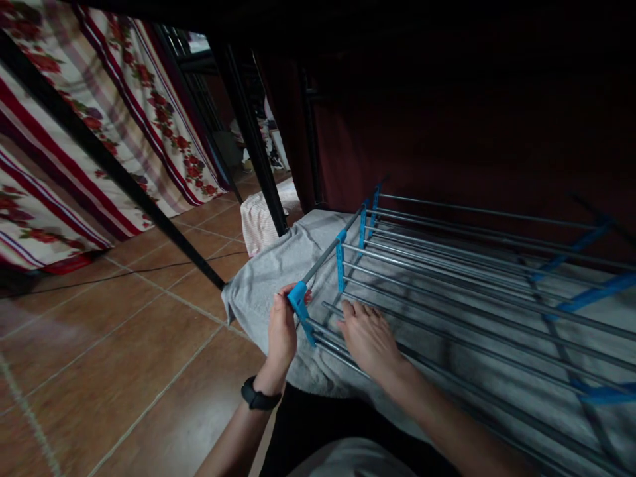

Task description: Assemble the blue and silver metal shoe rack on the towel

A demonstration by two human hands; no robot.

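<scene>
Two hands at work on one metal rack, listed as I see them from left to right.

Far left: floral striped curtains (99,126), hanging behind a slanted black frame bar (114,172). Below them, brown tiled floor (124,344).

Centre left, far: pale striped cloth (258,222) bunched on the floor beside a black upright post (253,146).

Centre: grey cloth (263,281) spread under the rack, its near left corner drooping toward the tiles.

Left hand (282,328): black wristband (259,397) on the wrist; fingers clamped around the blue corner connector (299,298) at the near left corner of the rack, thumb tip showing past it.

Right hand (370,338): fingers spread and laid flat across the near steel rods (447,298), closed on nothing; it sits just beside the left hand.

Centre to right: rack (477,278), lying flat on the grey cloth, with parallel silver rods running from left to right and blue plastic cross-pieces (340,262) along the left end; further blue brackets (596,291) at the right end.

Far right and far: dark red wall (447,99), dim, detail I cannot make out.
</scene>
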